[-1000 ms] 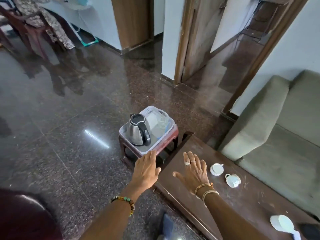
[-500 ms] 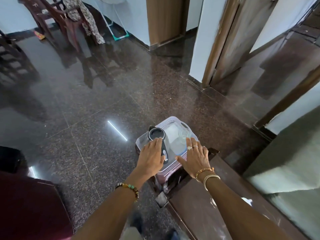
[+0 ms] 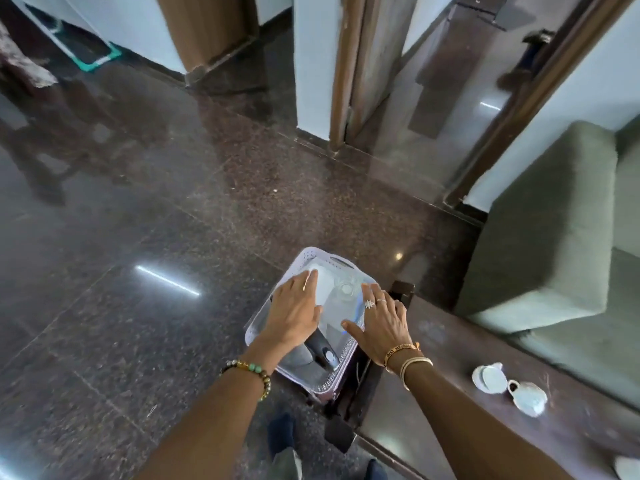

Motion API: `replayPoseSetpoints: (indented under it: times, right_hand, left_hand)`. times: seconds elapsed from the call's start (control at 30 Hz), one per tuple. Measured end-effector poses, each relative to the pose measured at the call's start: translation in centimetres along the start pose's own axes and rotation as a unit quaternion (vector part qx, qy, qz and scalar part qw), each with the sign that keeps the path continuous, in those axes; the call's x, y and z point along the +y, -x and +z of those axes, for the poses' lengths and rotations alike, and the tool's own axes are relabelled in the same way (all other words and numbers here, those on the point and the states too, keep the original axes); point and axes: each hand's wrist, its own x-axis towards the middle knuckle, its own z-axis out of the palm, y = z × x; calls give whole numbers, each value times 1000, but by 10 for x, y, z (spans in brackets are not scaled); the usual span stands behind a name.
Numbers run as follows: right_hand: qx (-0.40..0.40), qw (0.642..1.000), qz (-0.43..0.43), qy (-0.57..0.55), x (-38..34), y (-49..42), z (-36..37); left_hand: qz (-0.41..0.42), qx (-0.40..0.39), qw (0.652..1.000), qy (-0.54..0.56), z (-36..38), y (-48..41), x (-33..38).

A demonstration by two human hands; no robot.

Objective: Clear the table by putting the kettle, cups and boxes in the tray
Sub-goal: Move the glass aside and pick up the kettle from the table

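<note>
A white perforated tray (image 3: 313, 255) sits on a small stool just left of the brown table (image 3: 450, 403). Inside it stands the steel kettle (image 3: 320, 353) with a black handle, seen from above, and beyond it a white box (image 3: 325, 287) and a clear glass piece (image 3: 346, 289). My left hand (image 3: 294, 311) hovers flat over the kettle's top, fingers apart, holding nothing. My right hand (image 3: 381, 322) lies spread over the tray's right rim. Two white cups (image 3: 490, 375) (image 3: 530, 398) stand on the table to the right.
A grey-green sofa (image 3: 540, 237) stands behind the table on the right. Polished dark stone floor (image 3: 138, 237) stretches left and ahead. A doorway and wooden door frames (image 3: 341, 81) lie beyond. Another white object (image 3: 628, 467) shows at the bottom right corner.
Both hands have moved from the table edge out over the tray and kettle. The camera has tilted down and closer, so the tray now lies beneath the hands.
</note>
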Motion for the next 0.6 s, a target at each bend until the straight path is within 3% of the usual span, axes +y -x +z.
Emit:
replayPoseSetpoints:
  times: [0.27, 0.6]
  right_hand:
    - [6, 996, 79, -43, 15, -38, 11]
    - [-53, 989, 107, -82, 47, -107, 76]
  left_hand:
    - [68, -44, 997, -14, 15, -78, -13]
    - [57, -180, 980, -53, 92, -146, -27]
